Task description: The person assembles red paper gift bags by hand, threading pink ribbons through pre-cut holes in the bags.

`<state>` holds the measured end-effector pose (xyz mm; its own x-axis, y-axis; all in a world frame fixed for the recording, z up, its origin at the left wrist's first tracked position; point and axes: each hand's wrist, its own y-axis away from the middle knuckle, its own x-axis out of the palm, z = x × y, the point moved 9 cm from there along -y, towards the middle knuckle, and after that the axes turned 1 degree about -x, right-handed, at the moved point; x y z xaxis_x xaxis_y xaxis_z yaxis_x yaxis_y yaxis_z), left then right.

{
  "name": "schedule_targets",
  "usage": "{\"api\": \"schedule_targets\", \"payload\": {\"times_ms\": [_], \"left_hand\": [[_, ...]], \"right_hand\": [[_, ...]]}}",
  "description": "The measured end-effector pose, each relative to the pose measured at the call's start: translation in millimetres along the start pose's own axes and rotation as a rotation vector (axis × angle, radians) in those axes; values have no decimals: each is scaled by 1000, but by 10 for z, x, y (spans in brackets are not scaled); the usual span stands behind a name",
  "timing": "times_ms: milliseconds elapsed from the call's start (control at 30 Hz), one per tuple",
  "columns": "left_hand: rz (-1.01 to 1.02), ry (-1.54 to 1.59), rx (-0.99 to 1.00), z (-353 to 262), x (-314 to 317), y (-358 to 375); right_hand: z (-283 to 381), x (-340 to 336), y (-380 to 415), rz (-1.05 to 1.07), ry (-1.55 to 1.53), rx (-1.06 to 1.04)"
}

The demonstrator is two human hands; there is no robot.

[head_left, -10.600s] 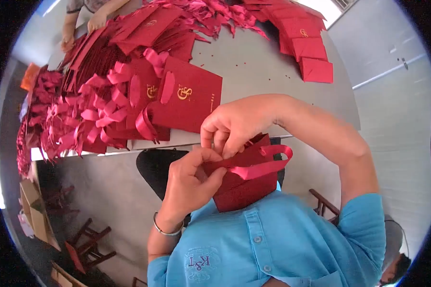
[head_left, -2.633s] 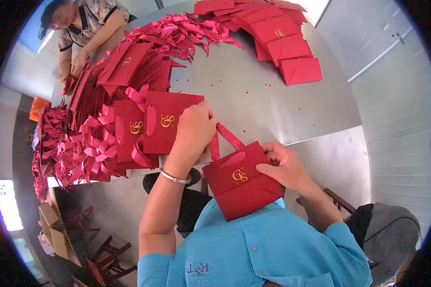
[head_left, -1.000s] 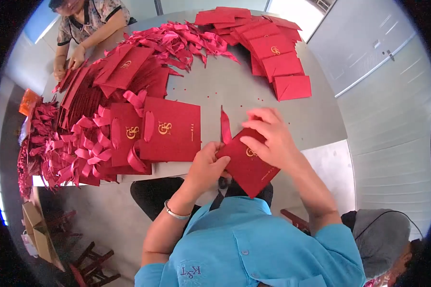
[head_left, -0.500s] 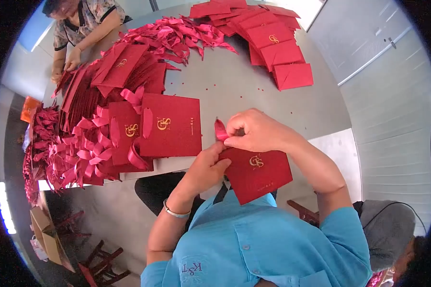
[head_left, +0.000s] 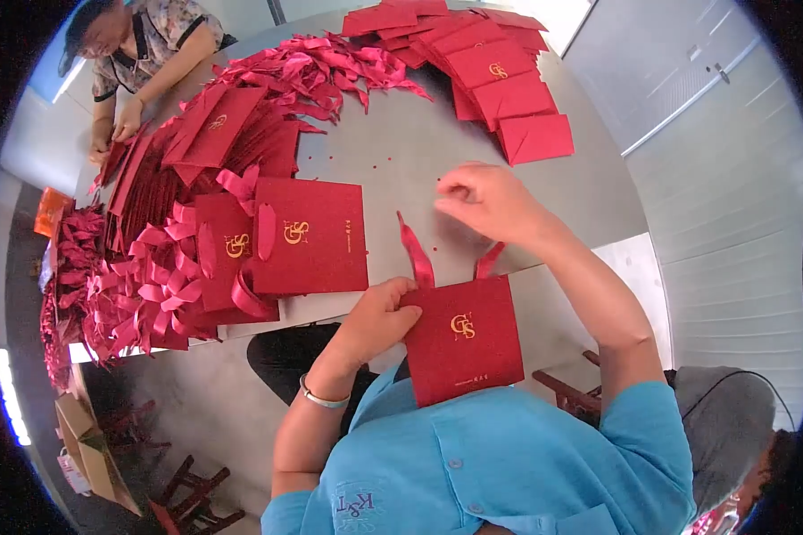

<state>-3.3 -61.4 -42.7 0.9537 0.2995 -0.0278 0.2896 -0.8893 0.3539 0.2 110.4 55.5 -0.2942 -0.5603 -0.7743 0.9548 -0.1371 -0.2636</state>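
Note:
A red paper gift bag [head_left: 466, 343] with gold lettering is held near my body at the table's front edge. My left hand [head_left: 380, 318] grips its upper left corner, thumb on the front. Two pink ribbon ends stand up from its top edge: the left ribbon [head_left: 414, 250] rises freely, while the right ribbon [head_left: 488, 259] runs up toward my right wrist. Above the bag, over the table, my right hand [head_left: 486, 201] is closed with thumb and fingers together. Whatever lies in that pinch, if anything, is too small to make out.
Finished-looking bags with ribbon handles [head_left: 312, 236] lie piled at the left, beside upright stacked bags [head_left: 214, 134]. A heap of loose pink ribbons [head_left: 321, 71] lies behind. Flat red bags [head_left: 509, 94] overlap at the back right. A co-worker [head_left: 152, 53] handles bags at the far left.
My right hand has let go of the left ribbon and moved up and right, away from the bag. The bag has dropped slightly and turned straighter in my left hand.

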Motion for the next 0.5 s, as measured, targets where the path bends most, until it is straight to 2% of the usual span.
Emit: {"api": "schedule_targets", "payload": {"times_ms": [67, 100, 167, 200, 267, 400, 467, 500], "left_hand": [[2, 57, -7, -22, 17, 24], [5, 110, -15, -24, 23, 32], [-5, 88, -4, -4, 8, 20], [-11, 62, 5, -3, -2, 14], [1, 98, 0, -26, 10, 23], [39, 175, -13, -14, 38, 14], [45, 172, -22, 7, 33, 10], [42, 173, -32, 3, 28, 13]], "right_hand": [[-253, -95, 189, -14, -88, 281], [-231, -148, 276, -10, -86, 280], [-339, -195, 559, 53, -89, 518], [-310, -234, 643, 50, -89, 520], [-379, -176, 901, 196, -25, 695], [-342, 81, 1016, 89, -142, 658], [-363, 218, 948, -73, -313, 525], [-389, 263, 917, -52, -297, 551]]}}
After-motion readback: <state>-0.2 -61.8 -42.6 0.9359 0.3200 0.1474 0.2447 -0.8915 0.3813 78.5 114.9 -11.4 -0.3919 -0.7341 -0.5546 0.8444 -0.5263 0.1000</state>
